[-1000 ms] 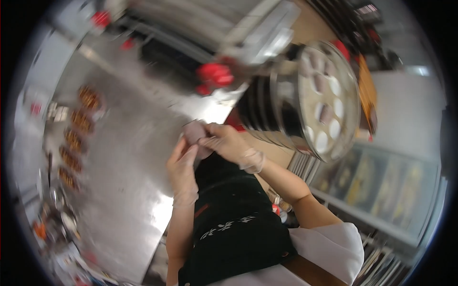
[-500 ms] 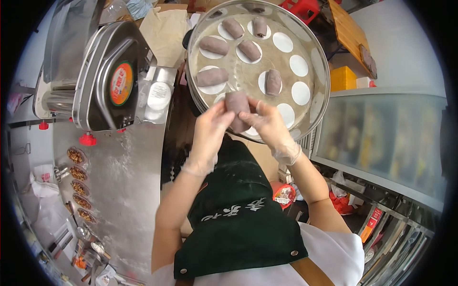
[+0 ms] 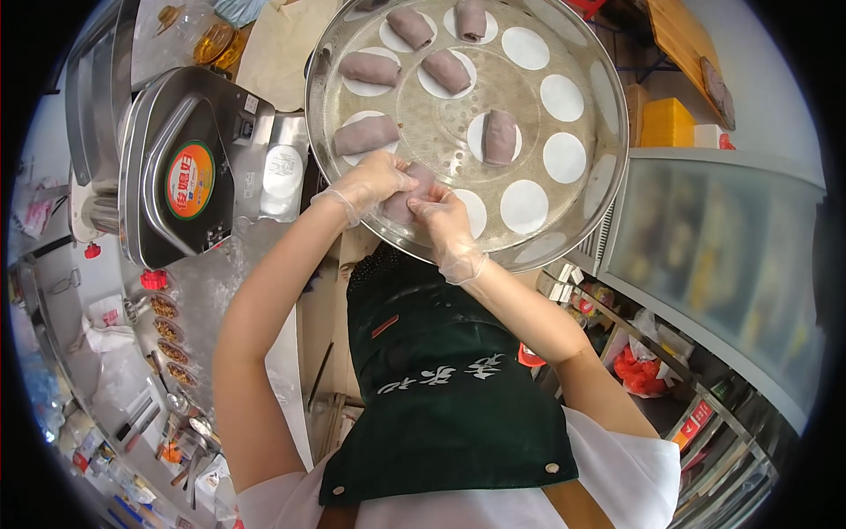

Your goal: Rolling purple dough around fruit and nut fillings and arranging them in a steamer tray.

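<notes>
Steel covers the counter (image 3: 220, 291) at far left, where a metal machine (image 3: 181, 167) with a round orange label stands. Just right of it, the left hand (image 3: 374, 181), in a clear glove, curls its fingers over a purplish dough roll (image 3: 407, 196) at the near edge of the round steamer tray (image 3: 608, 150). The right hand (image 3: 449, 227), gloved too, pinches the same roll from below. More rolls (image 3: 500, 137) lie on white paper rounds (image 3: 564, 157) further in. A yellow box (image 3: 667, 122) sits right of the tray.
</notes>
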Motion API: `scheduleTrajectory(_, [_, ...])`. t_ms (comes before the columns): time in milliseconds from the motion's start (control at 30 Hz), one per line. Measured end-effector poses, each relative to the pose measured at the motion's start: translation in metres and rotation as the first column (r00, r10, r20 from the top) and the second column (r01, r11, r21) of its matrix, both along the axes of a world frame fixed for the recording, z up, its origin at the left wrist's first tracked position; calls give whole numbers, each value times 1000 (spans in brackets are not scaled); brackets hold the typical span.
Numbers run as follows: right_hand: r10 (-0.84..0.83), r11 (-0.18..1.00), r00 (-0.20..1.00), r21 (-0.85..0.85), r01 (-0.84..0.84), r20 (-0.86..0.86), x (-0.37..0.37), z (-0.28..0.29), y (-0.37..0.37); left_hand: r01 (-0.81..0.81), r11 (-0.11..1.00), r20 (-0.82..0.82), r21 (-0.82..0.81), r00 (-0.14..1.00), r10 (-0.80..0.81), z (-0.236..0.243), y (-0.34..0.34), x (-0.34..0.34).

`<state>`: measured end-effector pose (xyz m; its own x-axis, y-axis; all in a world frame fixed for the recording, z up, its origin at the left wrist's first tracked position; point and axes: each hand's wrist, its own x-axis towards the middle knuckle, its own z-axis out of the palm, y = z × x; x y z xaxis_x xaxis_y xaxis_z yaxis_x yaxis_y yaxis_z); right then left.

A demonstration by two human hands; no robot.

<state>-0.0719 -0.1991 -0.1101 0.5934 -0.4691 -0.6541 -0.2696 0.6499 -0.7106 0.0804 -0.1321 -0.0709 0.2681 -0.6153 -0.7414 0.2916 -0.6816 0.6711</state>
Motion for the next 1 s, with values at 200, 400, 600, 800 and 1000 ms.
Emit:
scheduleTrajectory(200, [66, 998, 993, -9, -67, -98, 4, -17, 0, 95, 993, 101, 71, 990, -102, -8, 1, 6])
scheduleTrajectory(400, [132, 977, 969, -137, -163, -210, 5, -13, -2, 63, 997, 267, 40, 961, -72, -16, 4, 1])
scheduleTrajectory(600, [155, 984, 964, -53, -170, -216, 0, -17, -20, 158, 987, 611, 5, 781, -128, -5, 6, -21])
scheduleTrajectory(800, [291, 444, 949, -861, -246, -121, 40, -2, -74, 169, 985, 706, -12, 700, -111, -7, 6, -30])
scheduleTrajectory(1000, [560, 154, 813, -944, -292, -160, 89, -10, -93, 62, 998, 804, -8, 593, -30, 23, 15, -29])
